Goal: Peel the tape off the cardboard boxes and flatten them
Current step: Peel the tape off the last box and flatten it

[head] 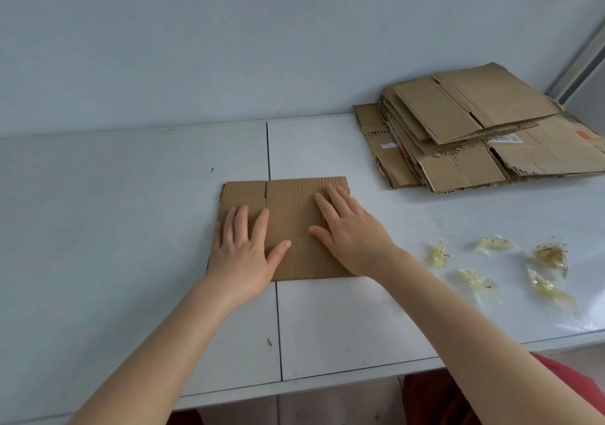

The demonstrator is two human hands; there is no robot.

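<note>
From the head camera, a small flattened cardboard box (288, 228) lies on the white tabletop (131, 228) near the middle, straddling the seam between two tabletop panels. Its long axis runs left to right, and a slit between flaps shows on its far edge.

Both hands lie on top of it, palms down and fingers spread, grasping nothing. The left hand (244, 251) covers the near left corner, its thumb reaching toward the middle. The right hand (347, 234) sits on the right half, its fingers pointing far and slightly left. The box lies directly under both hands, so neither is nearer; they look to be pressing it flat.

Far right on the tabletop, against the wall, stands a stack of flattened boxes (474, 136), fanned out unevenly, one with a label showing. It lies well apart from the small box, on the right hand's side, so moving the box there would probably fall to that hand, or to both sliding it far and right.

Near right, crumpled tape scraps (491, 267) lie loose on the tabletop, well clear of the box. No bin or other container is in view.
</note>
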